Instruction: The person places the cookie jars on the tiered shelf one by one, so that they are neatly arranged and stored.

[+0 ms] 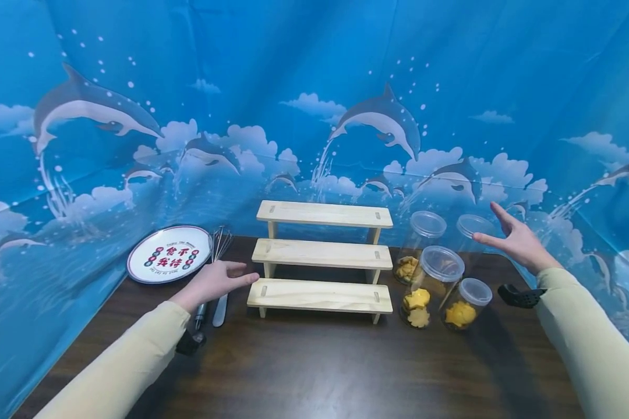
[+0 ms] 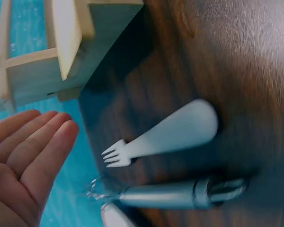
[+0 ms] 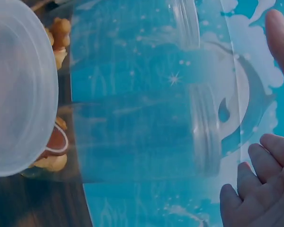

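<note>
My left hand (image 1: 217, 284) hovers with relaxed, extended fingers at the left end of a three-tier wooden shelf (image 1: 322, 253), holding nothing. Under it lie a whisk (image 1: 219, 243) and a pale fork (image 2: 175, 127), side by side in the left wrist view. My right hand (image 1: 516, 238) reaches beside the lid of the tall back-right clear jar (image 1: 474, 226), thumb and fingers spread apart. In the right wrist view a gap shows between those fingers and the jar's lid (image 3: 206, 130). Cookies lie at the bottom of that jar.
Three other lidded jars stand close by: a back-left one (image 1: 427, 224), a front one (image 1: 440, 265) and a shorter one (image 1: 475, 291), holding yellowish cookies. A white plate with red lettering (image 1: 159, 241) sits far left. A dolphin-print curtain (image 1: 304, 70) hangs behind the dark table (image 1: 314, 366).
</note>
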The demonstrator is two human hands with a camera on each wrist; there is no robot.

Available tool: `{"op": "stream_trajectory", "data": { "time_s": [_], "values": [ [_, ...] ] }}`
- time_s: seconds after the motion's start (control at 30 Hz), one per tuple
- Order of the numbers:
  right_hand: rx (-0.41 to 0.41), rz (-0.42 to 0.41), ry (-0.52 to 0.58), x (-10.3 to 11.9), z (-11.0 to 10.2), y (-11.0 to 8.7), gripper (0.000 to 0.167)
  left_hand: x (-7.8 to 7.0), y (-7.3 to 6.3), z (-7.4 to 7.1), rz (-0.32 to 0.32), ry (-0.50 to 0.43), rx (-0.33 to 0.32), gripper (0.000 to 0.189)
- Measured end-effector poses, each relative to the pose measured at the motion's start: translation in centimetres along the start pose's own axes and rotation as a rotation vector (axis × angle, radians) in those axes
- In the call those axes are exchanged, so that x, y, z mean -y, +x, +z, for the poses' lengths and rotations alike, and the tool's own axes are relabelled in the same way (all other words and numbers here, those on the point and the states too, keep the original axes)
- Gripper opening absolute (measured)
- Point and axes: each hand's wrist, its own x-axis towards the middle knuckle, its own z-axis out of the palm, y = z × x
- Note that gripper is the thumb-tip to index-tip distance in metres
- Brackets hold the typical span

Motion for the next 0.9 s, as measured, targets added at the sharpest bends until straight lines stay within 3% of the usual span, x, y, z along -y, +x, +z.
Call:
{"op": "stream_trajectory", "data": {
  "time_s": [0.1,0.23,0.43,0.53,0.9],
  "values": [
    [0.019,0.019,0.015,-0.6,0.1,0.0,0.092,0.4,0.7,1.1,-0.058,-0.093,0.044,0.076],
    [0.048,0.06,0.064,-1.6,0.2,0.1,0.093,0.8,1.5,2.1,-0.147,-0.287,0.095,0.061],
    [0.066,0.1,0.112,-3.1,0.4,0.5,0.091,1.2,2.2,2.6,-0.244,-0.502,0.146,0.05],
    [0.078,0.105,0.114,-3.4,0.4,0.6,0.09,1.3,2.5,2.7,-0.275,-0.546,0.148,0.047],
    [0.067,0.1,0.056,-3.3,1.1,2.1,0.095,1.2,3.0,3.2,-0.382,-0.556,0.133,0.045]
  ]
}}
